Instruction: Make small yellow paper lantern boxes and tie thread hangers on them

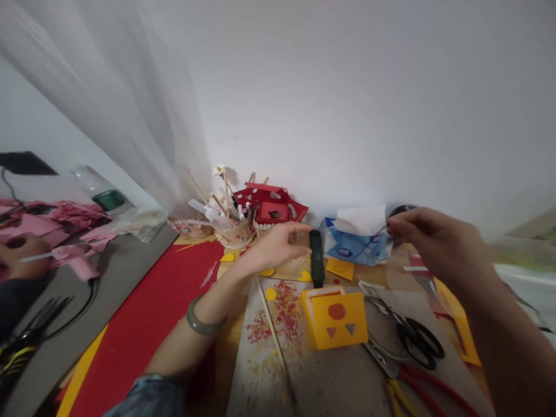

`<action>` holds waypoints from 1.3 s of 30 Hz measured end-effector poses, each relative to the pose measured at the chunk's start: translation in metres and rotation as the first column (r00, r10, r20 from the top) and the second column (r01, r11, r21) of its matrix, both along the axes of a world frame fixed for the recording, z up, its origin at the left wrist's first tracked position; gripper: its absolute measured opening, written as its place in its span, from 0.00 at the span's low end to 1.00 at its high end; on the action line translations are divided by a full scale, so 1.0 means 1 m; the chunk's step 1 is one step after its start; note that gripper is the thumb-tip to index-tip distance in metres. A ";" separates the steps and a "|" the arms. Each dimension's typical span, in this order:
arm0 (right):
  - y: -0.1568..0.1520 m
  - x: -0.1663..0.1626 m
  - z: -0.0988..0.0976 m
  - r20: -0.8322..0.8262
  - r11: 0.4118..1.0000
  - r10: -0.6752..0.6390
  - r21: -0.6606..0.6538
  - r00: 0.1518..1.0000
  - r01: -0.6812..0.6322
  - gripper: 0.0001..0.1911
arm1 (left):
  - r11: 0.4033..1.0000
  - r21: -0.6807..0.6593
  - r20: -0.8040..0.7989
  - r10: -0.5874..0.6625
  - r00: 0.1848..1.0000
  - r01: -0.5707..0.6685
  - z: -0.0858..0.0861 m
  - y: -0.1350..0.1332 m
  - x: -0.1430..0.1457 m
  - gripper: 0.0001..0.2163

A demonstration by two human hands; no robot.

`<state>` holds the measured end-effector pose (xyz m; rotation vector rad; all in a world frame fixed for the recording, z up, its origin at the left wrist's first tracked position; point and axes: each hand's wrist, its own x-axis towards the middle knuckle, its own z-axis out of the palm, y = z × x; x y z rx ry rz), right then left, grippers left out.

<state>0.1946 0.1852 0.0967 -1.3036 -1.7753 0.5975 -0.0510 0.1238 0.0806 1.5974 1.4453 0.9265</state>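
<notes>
My left hand (280,244) reaches forward over the table with its fingers curled, touching the top of a dark green stick-shaped tool (317,265) that stands tilted on the table. My right hand (428,237) is raised to the right, fingers pinched together beside a blue tissue pack (354,246) with a white tissue (360,220) sticking out. What the right fingers pinch is too small to make out. A yellow paper box (336,318) with a red circle and small triangles sits just in front of both hands.
Black scissors (412,336) and red-handled pliers (412,379) lie at the right. A red paper house (271,208) and a basket of sticks (230,223) stand by the wall. A red sheet (152,324) lies at left. Another person's hand (19,258) works on pink paper (78,260).
</notes>
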 end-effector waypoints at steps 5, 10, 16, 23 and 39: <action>-0.020 -0.025 -0.008 0.099 0.968 0.249 -0.025 0.963 -0.248 0.13 | 0.999 -0.037 0.333 0.003 0.943 0.010 0.009 -0.014 0.019 0.18; -0.033 -0.037 -0.009 0.119 0.878 0.467 0.053 0.876 -0.476 0.10 | 0.941 -0.241 0.658 -0.022 0.752 0.239 0.000 -0.018 0.036 0.19; -0.033 -0.038 -0.008 0.065 0.870 0.490 0.023 0.869 -0.492 0.09 | 0.943 -0.263 0.712 0.048 0.700 0.202 -0.009 -0.015 0.036 0.09; -0.026 -0.028 -0.006 -0.115 0.903 0.429 0.017 0.896 -0.430 0.06 | 0.945 -0.250 0.753 0.054 0.656 0.209 -0.004 -0.017 0.032 0.07; -0.034 -0.034 -0.013 0.190 0.810 0.540 0.147 0.820 -0.567 0.06 | 0.947 -0.262 0.692 0.050 0.720 0.186 0.007 -0.022 0.033 0.09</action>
